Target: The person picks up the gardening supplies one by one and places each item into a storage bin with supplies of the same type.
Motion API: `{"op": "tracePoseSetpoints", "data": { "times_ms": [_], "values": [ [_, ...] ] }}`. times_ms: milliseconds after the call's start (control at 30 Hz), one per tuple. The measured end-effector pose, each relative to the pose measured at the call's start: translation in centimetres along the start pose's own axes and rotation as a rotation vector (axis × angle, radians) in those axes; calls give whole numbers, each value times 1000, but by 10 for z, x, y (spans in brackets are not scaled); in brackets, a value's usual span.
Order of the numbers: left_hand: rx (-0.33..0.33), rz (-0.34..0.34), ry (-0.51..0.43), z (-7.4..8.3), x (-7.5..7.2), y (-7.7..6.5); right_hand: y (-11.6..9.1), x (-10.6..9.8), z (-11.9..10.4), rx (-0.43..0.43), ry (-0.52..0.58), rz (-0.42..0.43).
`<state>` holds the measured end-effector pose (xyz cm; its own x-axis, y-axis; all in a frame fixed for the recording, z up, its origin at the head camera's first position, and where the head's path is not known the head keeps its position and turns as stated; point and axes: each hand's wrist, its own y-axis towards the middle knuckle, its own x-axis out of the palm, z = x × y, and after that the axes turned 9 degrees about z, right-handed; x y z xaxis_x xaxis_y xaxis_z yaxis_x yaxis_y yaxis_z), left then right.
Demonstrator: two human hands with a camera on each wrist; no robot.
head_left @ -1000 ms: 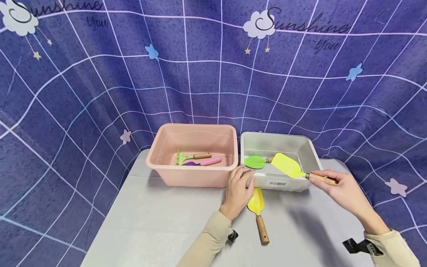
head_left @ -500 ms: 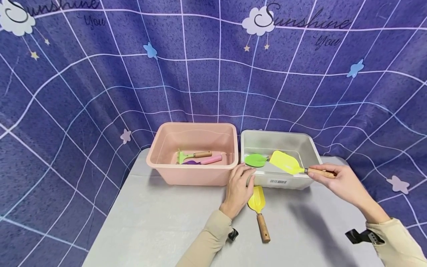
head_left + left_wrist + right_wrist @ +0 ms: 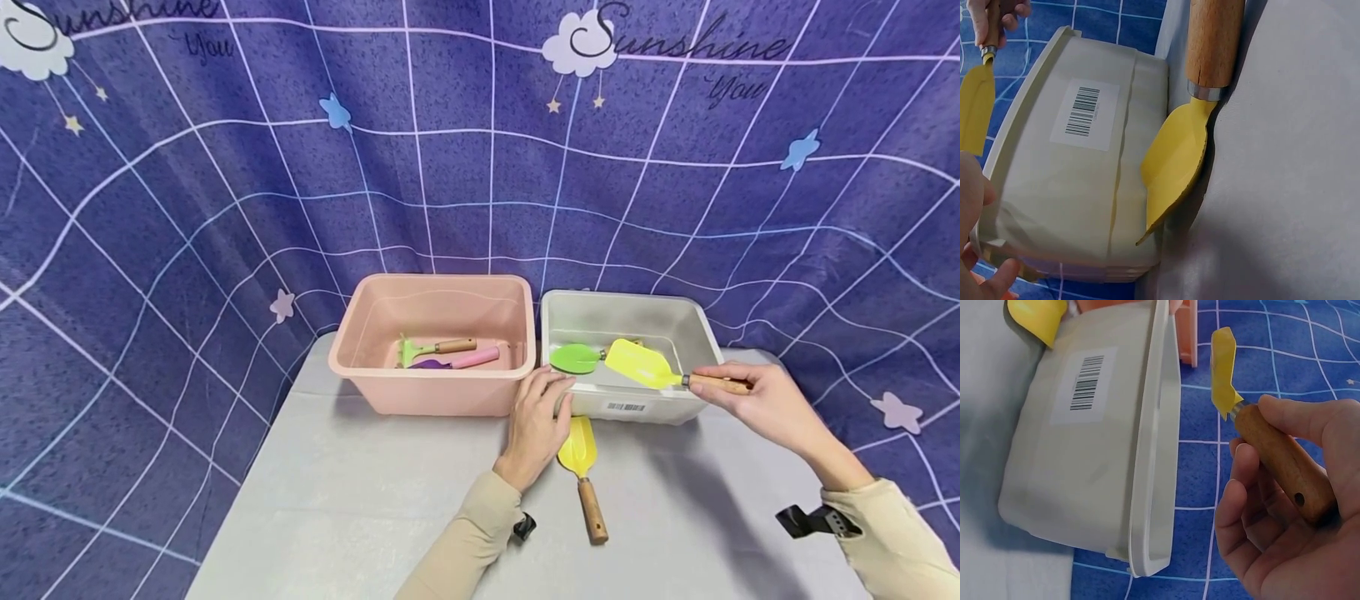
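My right hand [image 3: 765,408] holds a yellow trowel [image 3: 641,364] by its wooden handle, the blade over the grey bin [image 3: 626,408]. In the right wrist view, thumb and fingers close round that wooden handle [image 3: 1285,456]. My left hand [image 3: 536,429] grips the near left corner of the grey bin, thumb and fingers on either side of it in the left wrist view. A green trowel [image 3: 574,359] lies inside this bin; a yellow piece shows behind the held blade, mostly hidden. A second yellow trowel [image 3: 577,450] lies on the table in front, its blade tip near the bin wall.
To the left of the grey bin stands a pink bin [image 3: 435,396]. It holds a green rake [image 3: 420,350] with a wooden handle and a purple tool with a pink handle [image 3: 476,357]. A blue gridded cloth [image 3: 465,167] hangs behind the table [image 3: 360,500].
The held yellow trowel has shifted very slightly left over the grey bin. The head view has tilted a little. My left hand stays at the bin's corner.
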<state>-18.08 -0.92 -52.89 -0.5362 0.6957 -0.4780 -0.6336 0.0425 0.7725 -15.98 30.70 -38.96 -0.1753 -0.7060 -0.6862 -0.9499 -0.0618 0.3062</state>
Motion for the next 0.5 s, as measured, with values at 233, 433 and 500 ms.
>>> {"op": "tracePoseSetpoints", "data": {
  "times_ms": [233,433,500],
  "values": [
    [14,16,10,0,0,1,5,-2,-6,-46,-13,11],
    [13,15,3,0,0,1,12,-5,-10,-38,-54,1],
    [25,28,7,0,1,0,13,-6,-11,-27,-59,-11]
  ]
}}
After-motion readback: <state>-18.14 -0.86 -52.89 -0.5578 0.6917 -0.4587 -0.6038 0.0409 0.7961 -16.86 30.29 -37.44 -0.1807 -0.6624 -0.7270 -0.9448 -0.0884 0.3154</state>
